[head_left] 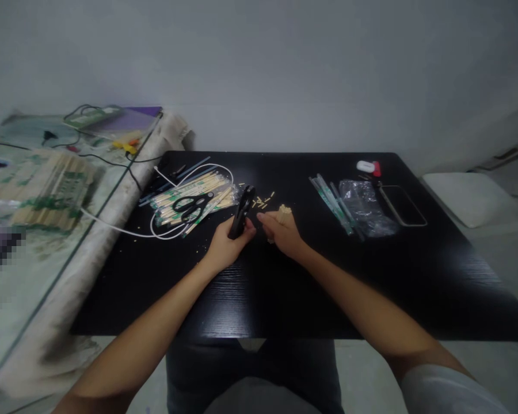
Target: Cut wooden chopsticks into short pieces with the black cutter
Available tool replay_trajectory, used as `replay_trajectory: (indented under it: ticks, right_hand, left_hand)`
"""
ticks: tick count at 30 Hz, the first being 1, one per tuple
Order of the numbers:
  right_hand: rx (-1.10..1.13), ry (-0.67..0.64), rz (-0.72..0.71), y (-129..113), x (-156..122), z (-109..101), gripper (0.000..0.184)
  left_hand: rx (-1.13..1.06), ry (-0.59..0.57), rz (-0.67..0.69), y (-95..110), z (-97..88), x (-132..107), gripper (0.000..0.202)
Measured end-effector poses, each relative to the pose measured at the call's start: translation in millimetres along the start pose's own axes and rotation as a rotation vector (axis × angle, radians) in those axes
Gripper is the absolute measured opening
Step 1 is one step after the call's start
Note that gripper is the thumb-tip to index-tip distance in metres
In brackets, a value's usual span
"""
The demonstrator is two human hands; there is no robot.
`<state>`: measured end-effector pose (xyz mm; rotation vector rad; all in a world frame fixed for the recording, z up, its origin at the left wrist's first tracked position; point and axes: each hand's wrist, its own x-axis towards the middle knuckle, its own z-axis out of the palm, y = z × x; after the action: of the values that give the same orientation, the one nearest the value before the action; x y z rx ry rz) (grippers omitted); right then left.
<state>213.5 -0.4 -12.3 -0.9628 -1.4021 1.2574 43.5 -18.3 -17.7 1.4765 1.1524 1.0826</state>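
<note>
My left hand [227,244] is closed around a black hand tool [240,213] that stands upright in the grip; its exact kind is hard to make out. In my right hand [282,233] is a bundle of pale wooden sticks [285,210], its cut ends showing above the fingers. The two hands are close together over the black table [276,299], a small gap between them. Just beyond them lie short cut stick pieces [262,201]. To the left, black-handled scissors [192,204] rest on wrapped chopsticks [168,201].
A white cable [164,237] loops over the left side. At right are clear plastic wrappers [362,201], green-white sleeves [332,201], a phone-shaped frame [403,206] and a white-and-red item [366,167]. More packed chopsticks [56,187] lie on the left surface. A white stool [461,195] stands right.
</note>
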Motion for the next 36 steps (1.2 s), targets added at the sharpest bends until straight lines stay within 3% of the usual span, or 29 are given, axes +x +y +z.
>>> replay_trajectory:
  ticks: [3,7,11,17,23,31,36]
  right_hand:
    - [0.014,-0.012,0.006,12,1,0,0.062]
    - [0.040,-0.045,-0.018,23,1,-1,0.061]
    - [0.089,-0.044,-0.030,34,5,1,0.056]
    - [0.126,-0.036,-0.025,43,9,3,0.048]
    - [0.211,-0.052,-0.002,50,8,4,0.049]
    - [0.311,-0.053,-0.001,50,8,7,0.049]
    - [0.242,-0.105,-0.042,49,8,5,0.045]
  left_hand:
    - [-0.060,0.006,-0.021,19,1.8,4,0.025]
    - [-0.107,-0.104,0.006,58,4.3,15,0.030]
    - [-0.014,-0.214,-0.002,85,9.8,28,0.030]
    - [-0.156,-0.254,-0.167,81,16.3,37,0.031]
    - [-0.257,-0.267,-0.244,83,16.2,38,0.030]
    - [-0.307,-0.274,-0.274,85,19.7,40,0.032]
    - [-0.276,-0.278,-0.254,81,20.7,42,0.034]
